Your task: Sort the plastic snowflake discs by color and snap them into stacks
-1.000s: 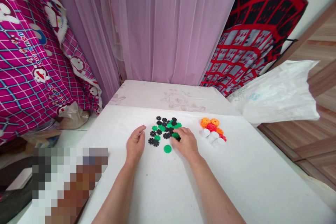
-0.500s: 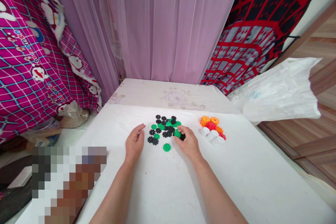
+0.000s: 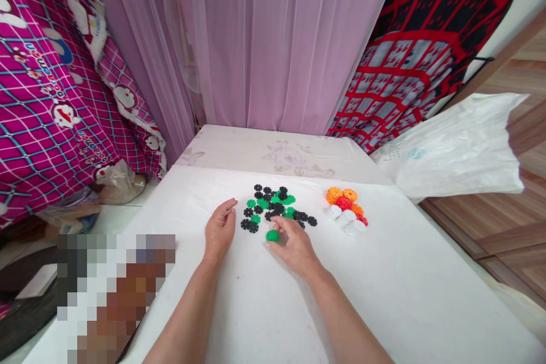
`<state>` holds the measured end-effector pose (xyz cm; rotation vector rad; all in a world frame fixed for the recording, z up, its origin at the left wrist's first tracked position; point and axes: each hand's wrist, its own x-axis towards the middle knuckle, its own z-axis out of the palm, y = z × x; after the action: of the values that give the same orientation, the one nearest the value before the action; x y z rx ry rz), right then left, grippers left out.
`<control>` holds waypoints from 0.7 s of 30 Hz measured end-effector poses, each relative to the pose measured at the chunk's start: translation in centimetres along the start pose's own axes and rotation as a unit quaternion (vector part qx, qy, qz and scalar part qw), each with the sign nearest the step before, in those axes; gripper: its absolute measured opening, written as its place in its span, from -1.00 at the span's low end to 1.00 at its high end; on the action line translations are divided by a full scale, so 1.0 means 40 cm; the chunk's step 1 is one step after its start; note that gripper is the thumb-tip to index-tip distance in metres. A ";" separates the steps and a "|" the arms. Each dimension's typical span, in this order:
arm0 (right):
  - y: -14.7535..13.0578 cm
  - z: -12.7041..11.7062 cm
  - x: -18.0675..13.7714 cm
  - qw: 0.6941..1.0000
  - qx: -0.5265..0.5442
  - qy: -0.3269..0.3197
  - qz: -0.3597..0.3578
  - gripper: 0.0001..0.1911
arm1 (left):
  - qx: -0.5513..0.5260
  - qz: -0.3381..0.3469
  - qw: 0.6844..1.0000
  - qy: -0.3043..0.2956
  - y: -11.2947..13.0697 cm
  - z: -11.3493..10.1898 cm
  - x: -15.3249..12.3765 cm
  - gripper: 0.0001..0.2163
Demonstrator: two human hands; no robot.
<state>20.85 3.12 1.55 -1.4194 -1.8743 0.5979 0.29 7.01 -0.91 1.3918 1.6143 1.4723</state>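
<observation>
Where it lay on the white table (image 3: 384, 273), just short of the black-and-green pile (image 3: 273, 206), the green disc (image 3: 272, 235) looked round and notched — the right hand (image 3: 295, 245) arched over it, fingers pinching its rim; the left hand (image 3: 219, 231) rested alongside, fingers loosely curled, empty.

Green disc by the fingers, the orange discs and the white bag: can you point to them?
Green disc (image 3: 272, 236): head view, its middle.
Orange discs (image 3: 334, 194): head view, the left one's top.
White bag (image 3: 456, 148): head view, its flat side.
</observation>
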 end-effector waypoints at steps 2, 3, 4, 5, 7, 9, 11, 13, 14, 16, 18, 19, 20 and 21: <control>0.001 0.004 0.002 1.000 -0.009 0.002 -0.002 -0.50 | 0.001 0.002 1.000 0.000 0.001 0.000 0.000 -0.72; 0.000 0.007 0.002 1.000 -0.013 0.004 -0.004 -0.50 | 0.002 0.003 1.000 0.000 0.001 0.000 0.000 -0.72; -0.001 0.010 0.002 1.000 -0.018 0.004 -0.007 -0.50 | 0.001 0.004 1.000 0.000 0.000 -0.001 0.000 -0.72; -0.002 0.013 0.002 1.000 -0.023 0.004 -0.010 -0.50 | 0.001 0.004 1.000 0.000 0.000 -0.001 0.001 -0.73; -0.003 0.015 0.001 0.999 -0.030 0.006 -0.017 -0.50 | 0.002 0.004 1.000 0.000 -0.001 -0.001 0.001 -0.73; 0.002 0.007 0.002 0.999 -0.033 0.016 -0.024 -0.52 | 0.003 0.004 1.000 -0.001 -0.002 -0.001 0.001 -0.73; 0.017 -0.014 0.006 0.998 -0.032 0.038 -0.029 -0.60 | 0.002 0.004 1.000 -0.001 -0.003 -0.001 0.001 -0.73; 0.042 -0.043 0.013 0.996 -0.037 0.078 -0.021 -0.76 | 0.000 0.003 1.000 -0.001 -0.004 -0.001 0.001 -0.73; 0.056 -0.058 0.016 0.994 -0.046 0.102 -0.011 -0.81 | 0.000 0.002 1.000 -0.001 -0.004 -0.001 0.001 -0.74; 0.083 -0.078 0.021 0.987 -0.076 0.140 0.014 -0.82 | 0.000 0.004 1.000 -0.002 -0.006 -0.001 0.001 -0.74; 0.099 -0.084 0.024 0.982 -0.111 0.152 0.029 -0.84 | -0.001 0.006 1.000 -0.002 -0.008 -0.001 0.002 -0.74; 0.103 -0.081 0.025 0.980 -0.127 0.149 0.030 -0.85 | -0.001 0.008 1.000 -0.003 -0.009 -0.001 0.002 -0.74; 0.103 -0.076 0.026 0.979 -0.143 0.144 0.028 -0.86 | -0.001 0.009 1.000 -0.003 -0.010 -0.001 0.003 -0.74; 0.101 -0.070 0.027 0.977 -0.159 0.138 0.024 -0.87 | -0.001 0.009 1.000 -0.003 -0.010 -0.001 0.003 -0.74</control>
<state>25.36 5.18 0.73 -1.6599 -1.7668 0.1120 0.09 7.15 -1.24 1.4119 1.5998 1.4777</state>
